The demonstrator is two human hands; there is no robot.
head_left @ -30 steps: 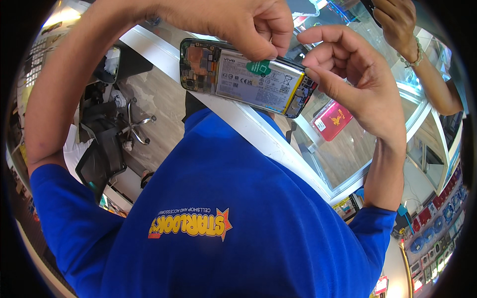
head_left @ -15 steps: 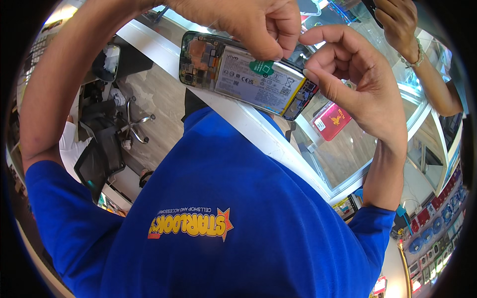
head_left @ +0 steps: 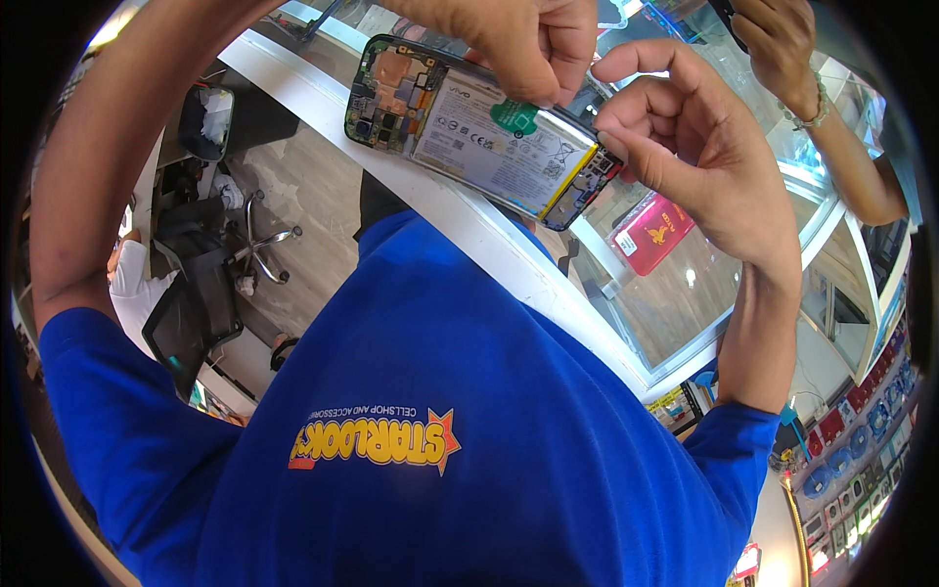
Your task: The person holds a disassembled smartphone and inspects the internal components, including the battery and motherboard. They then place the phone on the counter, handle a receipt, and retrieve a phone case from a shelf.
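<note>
An opened smartphone (head_left: 377,142) is held above the white counter edge, its back cover off and its inside facing up. A circuit board (head_left: 393,70) shows at its left end, with a pale battery (head_left: 479,147) in the middle bearing a green sticker (head_left: 514,118). My left hand (head_left: 523,49) is closed at the far long edge, thumb and fingertips pinched just above the sticker; whatever tiny thing may lie between them is hidden. My right hand (head_left: 699,157) grips the phone's right end corner with thumb and curled fingers, its index finger raised and bent.
A glass-topped counter with a white frame (head_left: 499,245) runs diagonally in front of me. A red box (head_left: 653,235) lies by the glass. Another person's hand (head_left: 782,49), with a bracelet, holds something dark at the upper right. A black office chair (head_left: 201,284) stands left.
The phone has shifted slightly up and left, and it tilts a little more toward me. Both hands keep nearly the same grip.
</note>
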